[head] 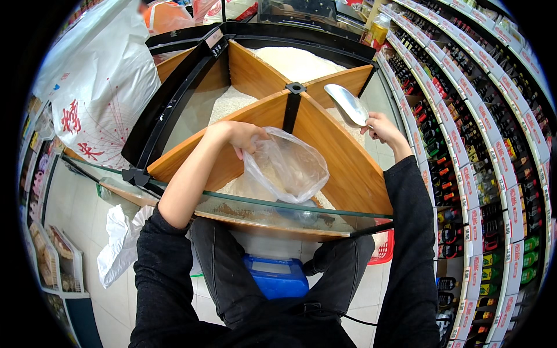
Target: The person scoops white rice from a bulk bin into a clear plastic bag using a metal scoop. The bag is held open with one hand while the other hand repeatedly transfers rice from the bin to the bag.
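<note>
My left hand grips the rim of a clear plastic bag, whose mouth gapes above the front compartment of a divided grain bin. Pale grain shows through and around the bag; how much the bag itself holds I cannot tell. To the right, my right hand holds a metal scoop by its handle, over the right compartment with light grain in it. The scoop's visible hollow looks bare. Behind the bag, wooden dividers meet at a black post.
A glass front panel edges the bin near my knees. Shelves of bottles curve along the right. A large white printed sack stands left. Below are a blue plastic stool and a red basket. White powdery grain fills the back compartment.
</note>
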The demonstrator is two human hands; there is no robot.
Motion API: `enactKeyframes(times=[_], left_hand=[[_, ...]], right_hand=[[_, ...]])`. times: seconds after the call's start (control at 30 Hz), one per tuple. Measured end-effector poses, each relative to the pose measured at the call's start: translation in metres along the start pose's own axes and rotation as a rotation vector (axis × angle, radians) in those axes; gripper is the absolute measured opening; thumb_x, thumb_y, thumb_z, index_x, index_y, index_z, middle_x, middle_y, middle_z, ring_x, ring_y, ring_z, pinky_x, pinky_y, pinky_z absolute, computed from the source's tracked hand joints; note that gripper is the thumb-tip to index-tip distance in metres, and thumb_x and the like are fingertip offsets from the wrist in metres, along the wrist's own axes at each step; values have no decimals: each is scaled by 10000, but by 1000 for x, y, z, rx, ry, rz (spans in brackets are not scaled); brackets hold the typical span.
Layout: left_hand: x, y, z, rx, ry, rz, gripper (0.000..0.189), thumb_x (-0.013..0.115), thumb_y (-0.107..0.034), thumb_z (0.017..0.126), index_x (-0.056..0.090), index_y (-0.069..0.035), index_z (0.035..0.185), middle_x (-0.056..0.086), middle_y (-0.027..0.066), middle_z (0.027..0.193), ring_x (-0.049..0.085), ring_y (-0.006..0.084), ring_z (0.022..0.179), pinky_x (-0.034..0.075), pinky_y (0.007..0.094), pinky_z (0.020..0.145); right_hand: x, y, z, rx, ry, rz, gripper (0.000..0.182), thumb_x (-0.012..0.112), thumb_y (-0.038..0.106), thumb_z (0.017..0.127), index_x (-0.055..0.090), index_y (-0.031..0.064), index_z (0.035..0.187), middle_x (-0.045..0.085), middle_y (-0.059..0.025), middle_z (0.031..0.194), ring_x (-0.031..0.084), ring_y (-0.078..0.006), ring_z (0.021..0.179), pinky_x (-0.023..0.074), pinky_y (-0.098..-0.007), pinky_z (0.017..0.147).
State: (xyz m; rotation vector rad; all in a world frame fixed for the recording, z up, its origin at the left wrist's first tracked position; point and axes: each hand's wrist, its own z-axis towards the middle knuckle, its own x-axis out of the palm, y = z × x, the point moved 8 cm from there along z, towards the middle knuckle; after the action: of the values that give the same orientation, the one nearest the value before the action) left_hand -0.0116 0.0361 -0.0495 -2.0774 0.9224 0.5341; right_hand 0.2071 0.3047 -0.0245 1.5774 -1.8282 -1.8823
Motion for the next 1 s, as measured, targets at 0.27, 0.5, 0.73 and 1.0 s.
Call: enactKeyframes(times=[0.27,0.5,0.73,1.0], left_hand=[[-1,-3,0,4,-4,8,659,581,-38,823,356,-120,1437,562,131,1207,669,186,868,573,238,761],[1,1,4,1,13,-12,671,567,-24,817,339,-113,1442,556,134,1209,669,185,877,578,243,757],[0,-6,-2,-39,8,-3,685,565,-15,805,323,-85,1443,534,144,1244,667,189,906,582,245,765],[0,-3,0,-36,1,12,686,567,-4,813,316,-82,1447,499,164,1312,675,206,904,579,255,776]], right_hand=[[17,67,-32,-304,95,122,378,478,85,835,582,4,1190,676,-83,744,444,-47,472,352,-212,419],[57,101,-64,-388,259,6,354,498,73,845,590,-27,1171,690,-126,720,492,-60,429,396,-220,415],[70,106,-71,-382,209,-183,367,521,45,812,602,-31,1162,690,-131,719,561,-102,465,440,-250,447],[82,123,-85,-718,-103,-686,305,587,91,812,654,38,1105,692,-151,835,678,-289,742,534,-370,706]])
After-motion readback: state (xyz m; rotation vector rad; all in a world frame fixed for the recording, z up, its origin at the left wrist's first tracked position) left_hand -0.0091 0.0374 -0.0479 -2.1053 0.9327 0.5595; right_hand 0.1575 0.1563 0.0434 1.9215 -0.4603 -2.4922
